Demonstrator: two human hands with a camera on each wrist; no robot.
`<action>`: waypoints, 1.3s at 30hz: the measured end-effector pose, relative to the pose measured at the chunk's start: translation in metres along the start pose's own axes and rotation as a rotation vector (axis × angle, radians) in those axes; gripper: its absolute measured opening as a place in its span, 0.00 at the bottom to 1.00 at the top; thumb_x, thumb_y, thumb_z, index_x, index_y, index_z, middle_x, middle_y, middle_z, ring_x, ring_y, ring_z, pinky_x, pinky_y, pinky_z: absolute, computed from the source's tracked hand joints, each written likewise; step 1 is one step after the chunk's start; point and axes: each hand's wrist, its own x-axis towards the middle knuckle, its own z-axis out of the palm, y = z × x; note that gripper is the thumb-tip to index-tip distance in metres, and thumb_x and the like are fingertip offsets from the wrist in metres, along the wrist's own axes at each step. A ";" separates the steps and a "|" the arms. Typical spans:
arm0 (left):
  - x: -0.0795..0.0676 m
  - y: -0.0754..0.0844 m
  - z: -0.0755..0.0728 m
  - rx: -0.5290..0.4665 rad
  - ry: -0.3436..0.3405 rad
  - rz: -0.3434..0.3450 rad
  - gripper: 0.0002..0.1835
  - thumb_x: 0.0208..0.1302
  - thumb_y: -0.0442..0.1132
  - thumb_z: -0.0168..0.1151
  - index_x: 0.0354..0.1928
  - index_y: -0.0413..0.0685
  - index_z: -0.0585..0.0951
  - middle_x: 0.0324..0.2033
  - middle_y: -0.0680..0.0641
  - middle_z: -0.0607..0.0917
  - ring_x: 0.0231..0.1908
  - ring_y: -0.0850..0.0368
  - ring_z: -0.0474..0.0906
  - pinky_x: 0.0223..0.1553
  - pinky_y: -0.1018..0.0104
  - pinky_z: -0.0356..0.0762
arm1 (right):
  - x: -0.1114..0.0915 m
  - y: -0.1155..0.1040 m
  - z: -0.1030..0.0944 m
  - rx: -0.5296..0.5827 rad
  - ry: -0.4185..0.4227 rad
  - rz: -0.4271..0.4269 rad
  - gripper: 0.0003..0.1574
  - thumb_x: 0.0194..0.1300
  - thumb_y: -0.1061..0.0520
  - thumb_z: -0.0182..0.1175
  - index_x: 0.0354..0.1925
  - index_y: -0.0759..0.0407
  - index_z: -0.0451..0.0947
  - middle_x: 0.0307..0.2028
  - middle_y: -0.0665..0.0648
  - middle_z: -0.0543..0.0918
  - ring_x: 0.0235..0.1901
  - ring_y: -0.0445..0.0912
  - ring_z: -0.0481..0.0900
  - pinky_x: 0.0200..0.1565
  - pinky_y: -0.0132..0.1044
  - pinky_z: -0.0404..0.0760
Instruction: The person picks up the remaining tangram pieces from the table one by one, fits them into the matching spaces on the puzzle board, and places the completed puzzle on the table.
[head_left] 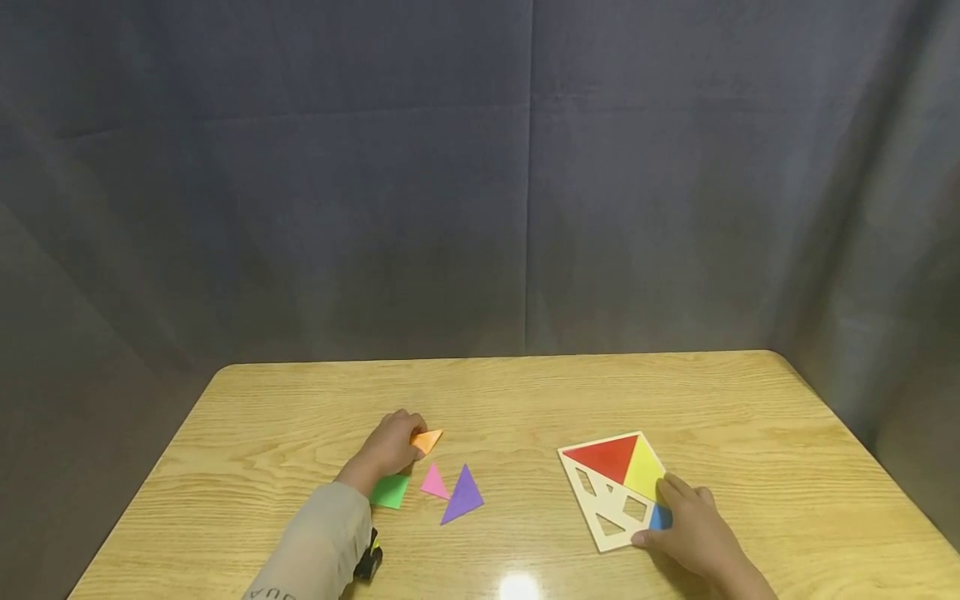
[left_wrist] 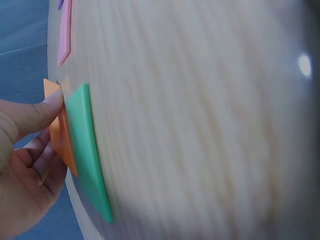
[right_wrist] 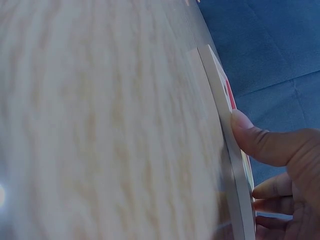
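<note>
My left hand (head_left: 393, 442) pinches an orange tangram piece (head_left: 427, 441) between thumb and fingers; in the left wrist view the orange piece (left_wrist: 61, 131) is beside the green piece (left_wrist: 90, 152). Just below that hand lies the green piece (head_left: 390, 492), partly hidden by the sleeve. A pink triangle (head_left: 434, 482) and a purple triangle (head_left: 464, 497) lie to its right. My right hand (head_left: 693, 525) grips the near right corner of a cream tangram board (head_left: 600, 502), thumb on the near edge. Red (head_left: 607, 457), yellow (head_left: 643, 471) and blue (head_left: 661, 518) pieces sit in the board; the blue one is partly covered by the hand.
The wooden table (head_left: 510, 408) has rounded far corners, and a dark grey curtain (head_left: 480, 208) hangs behind it. Several cut-out openings show in the board's near left half. A small black object (head_left: 368, 562) shows beside the left sleeve.
</note>
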 end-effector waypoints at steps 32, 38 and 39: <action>-0.002 0.006 -0.016 -0.155 -0.043 -0.176 0.06 0.49 0.28 0.61 0.30 0.45 0.78 0.24 0.51 0.73 0.28 0.57 0.68 0.30 0.64 0.67 | 0.001 -0.002 -0.002 0.009 -0.015 0.005 0.60 0.32 0.35 0.66 0.52 0.77 0.62 0.53 0.75 0.62 0.46 0.62 0.61 0.41 0.54 0.67; -0.001 0.005 -0.016 -0.219 -0.028 -0.183 0.06 0.50 0.28 0.59 0.31 0.44 0.77 0.25 0.51 0.73 0.29 0.57 0.67 0.31 0.64 0.67 | 0.000 -0.003 -0.004 0.017 -0.024 0.009 0.61 0.32 0.35 0.66 0.53 0.77 0.61 0.53 0.76 0.61 0.46 0.63 0.61 0.41 0.55 0.67; -0.001 0.005 -0.017 -0.229 -0.022 -0.182 0.06 0.51 0.28 0.59 0.31 0.44 0.77 0.25 0.51 0.73 0.29 0.57 0.67 0.31 0.65 0.67 | 0.000 -0.003 -0.004 0.017 -0.023 0.008 0.61 0.32 0.35 0.66 0.53 0.77 0.61 0.53 0.76 0.61 0.46 0.63 0.61 0.41 0.55 0.67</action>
